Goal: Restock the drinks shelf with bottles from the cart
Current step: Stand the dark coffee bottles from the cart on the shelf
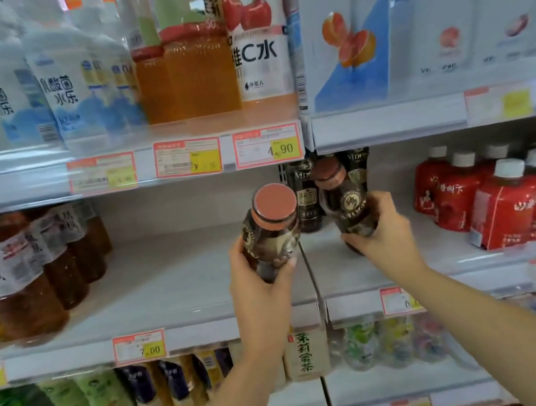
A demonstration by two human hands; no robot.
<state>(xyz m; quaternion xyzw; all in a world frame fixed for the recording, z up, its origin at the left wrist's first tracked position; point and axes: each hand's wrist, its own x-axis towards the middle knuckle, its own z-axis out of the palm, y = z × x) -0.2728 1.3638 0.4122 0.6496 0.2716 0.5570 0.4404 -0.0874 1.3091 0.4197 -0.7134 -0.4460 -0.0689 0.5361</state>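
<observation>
My left hand point(258, 285) grips a dark brown bottle with a pink-brown cap point(272, 230), held tilted just in front of the middle shelf point(173, 281). My right hand point(384, 237) grips a second matching bottle point(347, 204), leaning over the shelf board a little further in. Behind them, at the back of the shelf, stand two or three more dark bottles of the same kind point(307, 193). No cart is in view.
Amber tea bottles point(18, 277) fill the shelf's left end; red and blue bottles point(504, 197) crowd the right. A metal divider point(308, 266) splits the shelf between my hands. Price tags point(140, 346) line the edge. Shelves above and below are packed with drinks.
</observation>
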